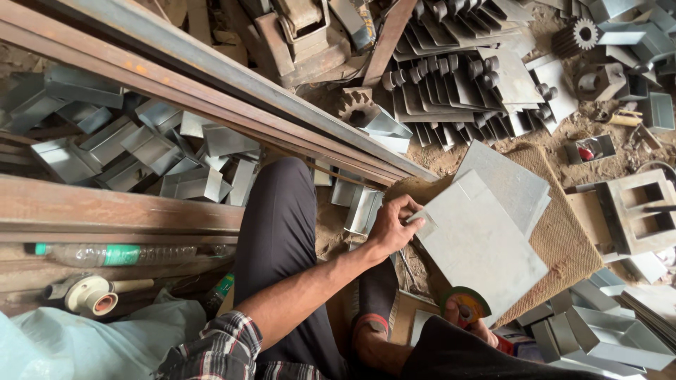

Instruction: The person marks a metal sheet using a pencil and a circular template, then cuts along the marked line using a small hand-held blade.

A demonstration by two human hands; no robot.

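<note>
Two hands work a grey sheet (482, 246) at lower centre-right. Left hand (391, 226) is clamped on the sheet's left edge, fingers curled over it. Right hand (473, 325), partly hidden at the bottom edge, grips a grinding disc (465, 305) touching the sheet's lower corner. Sheet lies on another sheet over a woven mat (563, 239) on dirt floor. Open room is scant: folded brackets (598, 331) lower right, rusted beams (211, 91) crossing upper left, finned parts (465, 77) top.
</note>
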